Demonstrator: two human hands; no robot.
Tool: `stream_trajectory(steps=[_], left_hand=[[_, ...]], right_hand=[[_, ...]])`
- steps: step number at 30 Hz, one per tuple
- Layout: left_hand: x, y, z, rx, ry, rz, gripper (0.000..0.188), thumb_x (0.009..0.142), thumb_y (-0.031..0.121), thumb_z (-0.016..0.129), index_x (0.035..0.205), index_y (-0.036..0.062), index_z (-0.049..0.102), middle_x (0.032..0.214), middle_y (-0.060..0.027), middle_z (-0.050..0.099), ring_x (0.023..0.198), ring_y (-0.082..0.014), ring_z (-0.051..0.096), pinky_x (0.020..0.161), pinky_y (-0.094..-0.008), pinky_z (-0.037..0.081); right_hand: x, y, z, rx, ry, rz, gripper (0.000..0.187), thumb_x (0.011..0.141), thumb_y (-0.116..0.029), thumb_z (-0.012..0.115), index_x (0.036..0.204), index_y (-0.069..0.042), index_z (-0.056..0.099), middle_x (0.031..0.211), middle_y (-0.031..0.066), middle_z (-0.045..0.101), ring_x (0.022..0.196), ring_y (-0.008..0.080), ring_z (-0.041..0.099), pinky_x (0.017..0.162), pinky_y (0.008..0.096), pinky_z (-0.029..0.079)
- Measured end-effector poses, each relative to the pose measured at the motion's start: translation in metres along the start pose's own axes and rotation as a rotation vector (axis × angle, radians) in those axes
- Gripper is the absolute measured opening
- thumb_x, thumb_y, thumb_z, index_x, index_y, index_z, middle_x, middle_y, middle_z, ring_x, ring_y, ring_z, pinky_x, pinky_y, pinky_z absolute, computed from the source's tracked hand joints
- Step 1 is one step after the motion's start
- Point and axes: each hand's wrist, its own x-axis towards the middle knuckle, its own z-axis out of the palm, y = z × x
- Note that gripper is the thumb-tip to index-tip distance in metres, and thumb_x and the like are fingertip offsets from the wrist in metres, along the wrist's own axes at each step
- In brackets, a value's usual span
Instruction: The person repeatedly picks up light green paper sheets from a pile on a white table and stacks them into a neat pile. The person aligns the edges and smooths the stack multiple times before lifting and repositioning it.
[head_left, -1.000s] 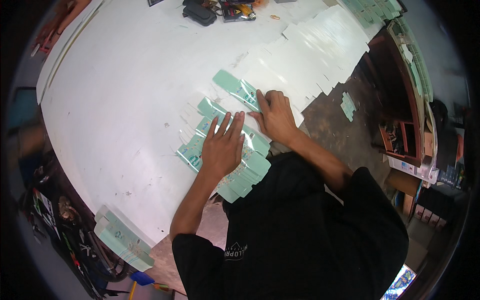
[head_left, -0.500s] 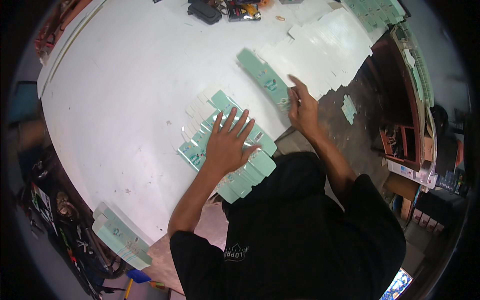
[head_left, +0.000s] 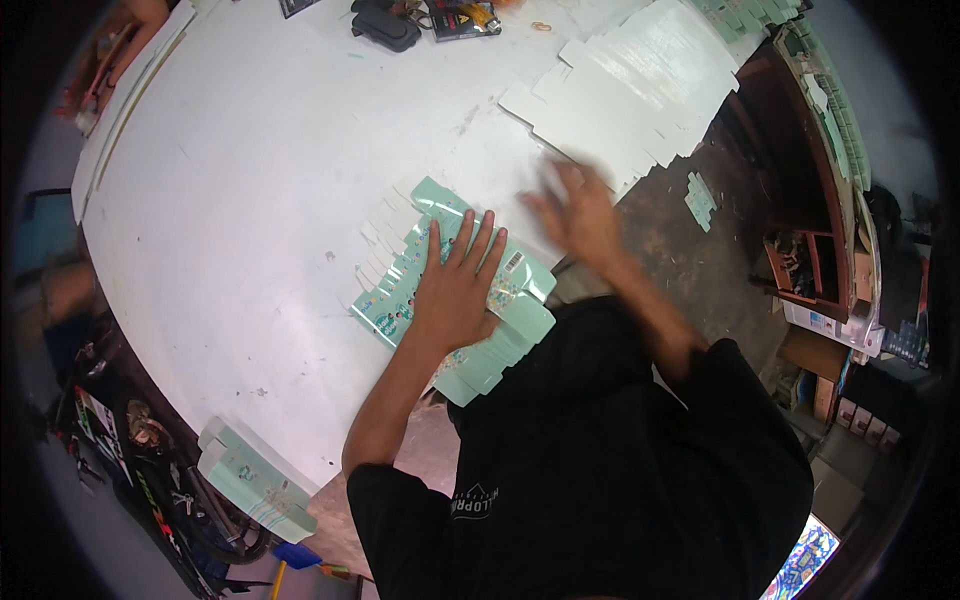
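Cartons (head_left: pixel 522 325) lie partly hidden under the splayed left hand (head_left: pixel 453 300); the right hand (head_left: pixel 583 218) is blurred, its grip impossible to tell.

We saw a black case (head_left: pixel 388 32) near a dark packet (head_left: pixel 458 26) on the white table (head_left: pixel 250 140), a brown cabinet (head_left: pixel 795 130) rightward and, lower down, a colourful panel (head_left: pixel 806 560).

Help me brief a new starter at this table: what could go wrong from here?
The green cards under the left hand jut past the edge of the table by the shirt, so a nudge might shift them. The blurred right hand is near the white sheets and could knock them askew. Those sheets reach the edge too; some might slip to the floor, where a green piece lies.
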Motion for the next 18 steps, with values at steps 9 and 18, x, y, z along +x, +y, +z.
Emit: stream_trajectory(steps=[9,18], left_hand=[[0.001,-0.007,0.035,-0.169,0.213,-0.025,0.059,0.104,0.028,0.061,0.156,0.0028,0.048,0.167,-0.0168,0.04,0.157,-0.0366,0.033,0.126,-0.0613,0.023],[0.005,-0.006,0.024,-0.025,0.283,0.01,0.096,0.07,0.004,0.075,0.16,0.0203,0.046,0.175,-0.012,0.026,0.159,-0.0481,0.021,0.124,-0.0756,0.017]], right_hand=[[0.0,-0.002,-0.003,0.069,-0.131,0.0,0.039,0.099,-0.012,0.067,0.136,0.001,0.063,0.105,0.0241,0.066,0.096,0.0414,0.068,0.086,0.0497,0.055],[-0.008,-0.039,-0.009,0.516,-0.419,0.409,0.03,0.109,-0.022,0.057,0.105,0.006,0.065,0.086,0.0316,0.068,0.079,0.0459,0.071,0.068,0.0511,0.054]])
